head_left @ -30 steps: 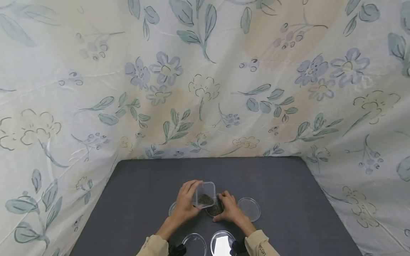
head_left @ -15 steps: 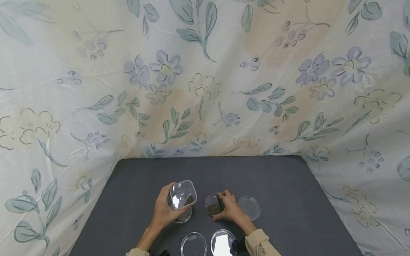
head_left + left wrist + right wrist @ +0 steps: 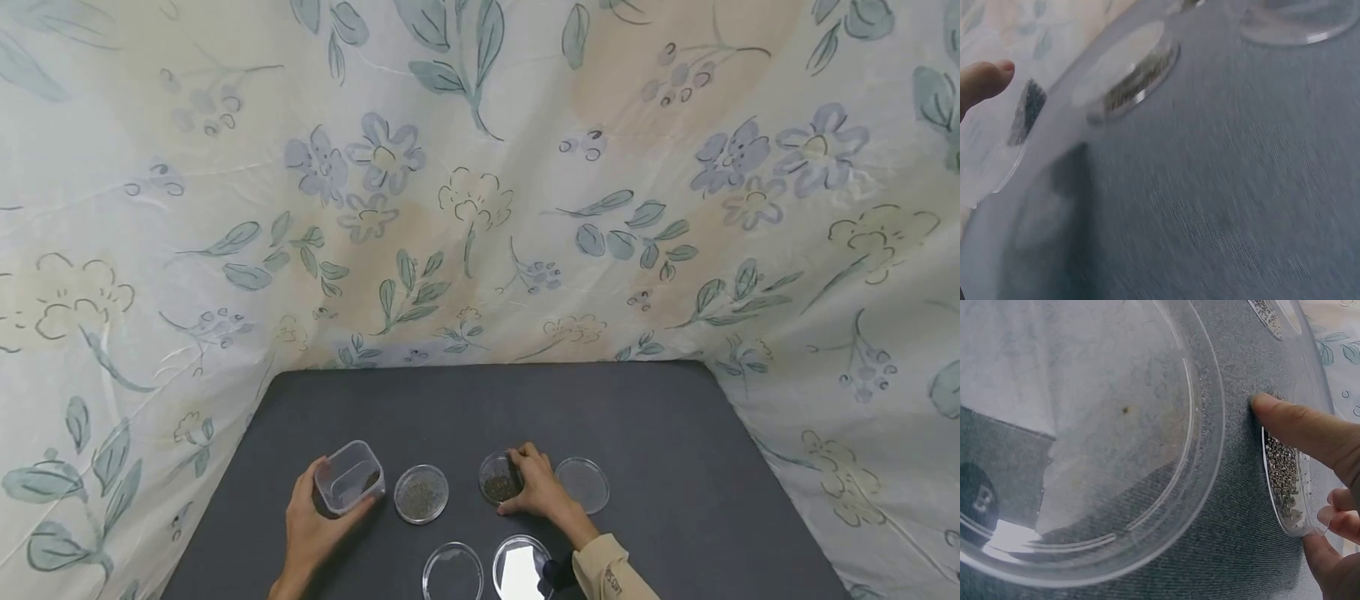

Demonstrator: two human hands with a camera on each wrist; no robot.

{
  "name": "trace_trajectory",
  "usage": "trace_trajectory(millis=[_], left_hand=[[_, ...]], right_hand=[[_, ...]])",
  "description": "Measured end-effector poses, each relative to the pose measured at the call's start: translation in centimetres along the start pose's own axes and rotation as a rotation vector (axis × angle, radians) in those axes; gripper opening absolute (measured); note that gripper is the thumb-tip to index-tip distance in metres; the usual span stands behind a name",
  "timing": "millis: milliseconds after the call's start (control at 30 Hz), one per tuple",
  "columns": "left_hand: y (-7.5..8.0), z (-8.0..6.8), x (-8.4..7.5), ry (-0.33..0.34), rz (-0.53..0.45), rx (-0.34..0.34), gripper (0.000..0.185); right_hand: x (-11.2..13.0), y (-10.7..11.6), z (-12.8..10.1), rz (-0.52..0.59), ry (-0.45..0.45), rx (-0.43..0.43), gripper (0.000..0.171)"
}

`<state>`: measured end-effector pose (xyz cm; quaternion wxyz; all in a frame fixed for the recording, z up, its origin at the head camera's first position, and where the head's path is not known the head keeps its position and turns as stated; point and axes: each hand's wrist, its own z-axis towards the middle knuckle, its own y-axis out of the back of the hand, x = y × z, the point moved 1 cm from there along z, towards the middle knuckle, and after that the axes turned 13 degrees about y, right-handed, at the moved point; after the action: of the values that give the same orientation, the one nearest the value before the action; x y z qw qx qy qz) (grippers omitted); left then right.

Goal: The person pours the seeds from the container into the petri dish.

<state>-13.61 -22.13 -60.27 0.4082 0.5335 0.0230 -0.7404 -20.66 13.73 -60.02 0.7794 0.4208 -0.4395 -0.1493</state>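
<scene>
On the left, my left hand (image 3: 315, 525) grips a clear square plastic tub (image 3: 347, 475) raised off the table and tilted. A small heap of dark granules (image 3: 371, 481) sits in one corner of it. My right hand (image 3: 542, 483) holds a petri dish (image 3: 491, 463) by its right side on the table, thumb in front and fingers behind. Brown granules (image 3: 1283, 475) cover part of that dish's floor. Between the hands stands a second petri dish (image 3: 422, 522), with a layer of similar granules spread in it.
A clear round dish or lid (image 3: 582, 486) lies right of my right hand. Two more clear round pieces lie nearer me: one at left (image 3: 452, 573), one at right (image 3: 522, 571) with a bright reflection. A patterned cloth (image 3: 480, 250) hangs behind the dark table (image 3: 660, 467).
My left hand has carried the tub leftward from over the right-hand dish, past the second dish, which is now uncovered to view. My right hand stays on its dish.
</scene>
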Motion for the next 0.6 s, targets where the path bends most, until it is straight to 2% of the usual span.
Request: trace_trajectory(millis=[133,267,400,600], left_hand=[[0.9,-1.3,1.8,0.088,0.051,-0.040,0.101],[1.0,-2.6,2.9,0.156,0.085,-0.041,0.101],[1.0,-3.3,3.4,0.188,0.105,-0.039,0.102],[0.9,-3.5,3.7,0.215,0.112,-0.027,0.103]], right_hand=[[0.1,-0.3,0.0,-0.007,-0.008,-0.011,0.098],[0.4,-0.4,0.1,-0.026,-0.003,-0.018,0.095],[0.9,-0.5,0.1,-0.042,-0.008,-0.016,0.095],[1.5,-0.6,0.0,-0.052,-0.048,0.034,0.102]])
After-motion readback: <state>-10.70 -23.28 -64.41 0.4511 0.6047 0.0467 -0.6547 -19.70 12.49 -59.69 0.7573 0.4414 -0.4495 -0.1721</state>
